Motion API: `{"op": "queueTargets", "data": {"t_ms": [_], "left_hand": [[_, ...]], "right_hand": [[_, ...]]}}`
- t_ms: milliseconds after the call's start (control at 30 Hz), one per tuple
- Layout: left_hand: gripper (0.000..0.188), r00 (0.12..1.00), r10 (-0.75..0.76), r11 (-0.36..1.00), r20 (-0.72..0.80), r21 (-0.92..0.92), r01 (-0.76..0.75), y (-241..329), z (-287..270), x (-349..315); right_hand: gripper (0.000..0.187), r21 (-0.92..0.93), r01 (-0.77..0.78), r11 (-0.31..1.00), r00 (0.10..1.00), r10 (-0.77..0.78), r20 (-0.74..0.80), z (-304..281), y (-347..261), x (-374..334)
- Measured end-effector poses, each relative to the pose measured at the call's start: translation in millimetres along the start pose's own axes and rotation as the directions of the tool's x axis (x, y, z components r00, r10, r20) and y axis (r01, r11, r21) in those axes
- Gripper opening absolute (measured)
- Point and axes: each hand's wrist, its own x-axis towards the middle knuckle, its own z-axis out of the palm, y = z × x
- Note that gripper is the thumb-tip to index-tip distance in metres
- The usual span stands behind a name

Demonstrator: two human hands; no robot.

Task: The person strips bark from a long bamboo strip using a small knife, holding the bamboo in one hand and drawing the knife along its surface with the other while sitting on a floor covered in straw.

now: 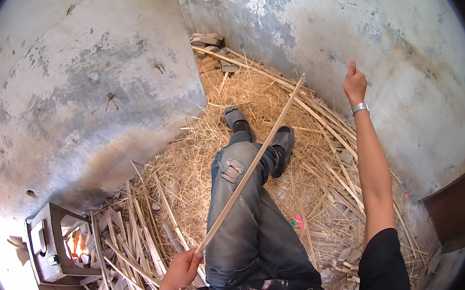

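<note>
A long, thin pale strip of split bamboo or wood (pixel 268 137) runs slantwise over my legs (pixel 234 217), from lower left to upper right. At its near end, my left hand (pixel 182 270) grips it between thumb and fingers. The far end rises past my right shoe, over the straw. My right hand (pixel 355 85) is stretched far out on the right, apart from the strip and in front of the wall. Its fingers are curled into a fist with the thumb pointing up, and nothing shows in it. A metal watch (pixel 359 108) circles that wrist.
Straw (pixel 188 155) covers the floor around my feet. Long strips (pixel 325 119) lie along the right wall (pixel 404 72), and more strips (pixel 139 226) lie at left. An old dark-framed box (pixel 66 245) stands at lower left. Brown boards (pixel 459 204) lean at right. A pink scrap (pixel 300 222) lies near my legs.
</note>
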Motion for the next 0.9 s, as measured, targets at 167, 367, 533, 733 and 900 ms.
{"op": "queueTargets", "data": {"t_ms": [167, 367, 533, 733, 900], "left_hand": [[0.036, 1.000, 0.013, 0.998, 0.008, -0.065, -0.013, -19, 5, -5], [0.038, 0.979, -0.078, 0.950, 0.190, -0.285, 0.131, -1, 0, 12], [0.034, 0.971, -0.032, 0.890, 0.236, -0.435, 0.135, -2, 5, 27], [0.031, 0.998, -0.024, 0.978, 0.064, -0.208, 0.036, 14, 2, 23], [0.027, 0.982, 0.137, 0.988, -0.128, 0.090, -0.126, 2, 6, 26]], "right_hand": [[0.082, 0.206, 0.128, 0.970, 0.901, -0.201, 0.385, 2, -35, -68], [0.062, 0.526, -0.007, 0.851, 0.812, -0.302, 0.499, -24, -96, -135], [0.051, 0.442, 0.175, 0.880, 0.781, -0.397, 0.482, -27, -108, -142], [0.052, 0.295, 0.211, 0.932, 0.832, -0.330, 0.445, -20, -98, -118], [0.055, 0.023, 0.331, 0.943, 0.906, -0.324, 0.273, -20, -102, -106]]}}
